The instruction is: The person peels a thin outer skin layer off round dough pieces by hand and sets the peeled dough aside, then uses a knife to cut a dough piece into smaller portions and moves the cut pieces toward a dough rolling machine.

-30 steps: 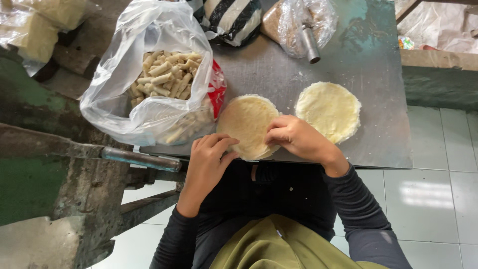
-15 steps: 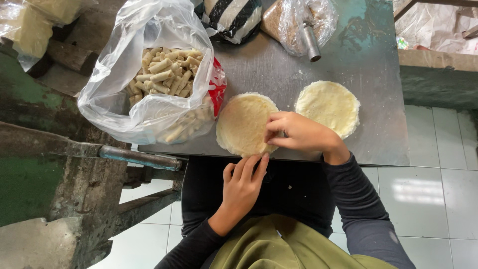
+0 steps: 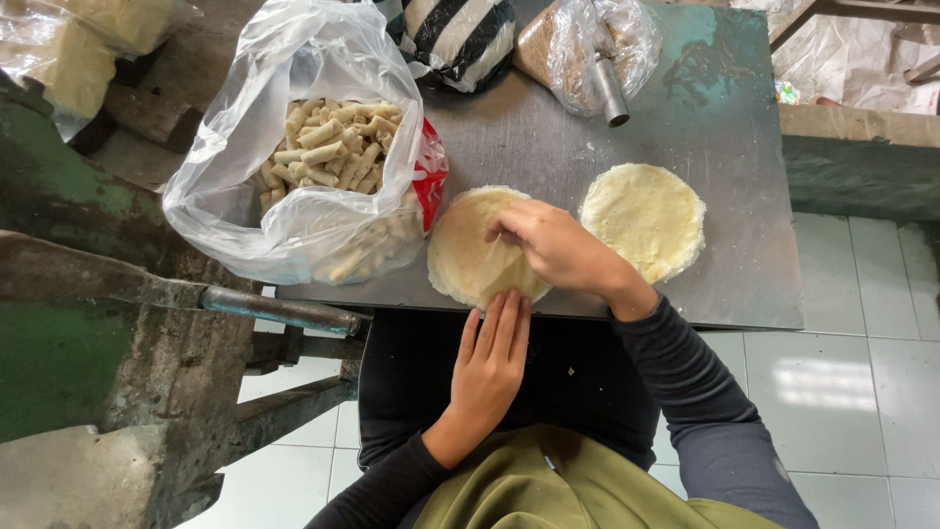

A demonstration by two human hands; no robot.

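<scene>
The wrapper (image 3: 470, 250) under the right hand (image 3: 558, 245) is pale yellow, faintly tan at its rim. The stack (image 3: 646, 216) beside it is creamier, nearly white. The table (image 3: 548, 147) is dull grey metal with a teal stain at its far corner. The bag (image 3: 284, 186) is clear plastic with a red patch on 1 side, and the rolls (image 3: 328, 147) in it are beige. The striped bag (image 3: 455, 34) is black and white. Both sleeves (image 3: 685, 392) are dark grey, the apron (image 3: 548, 490) olive green. The floor (image 3: 852, 382) has white tiles.
</scene>
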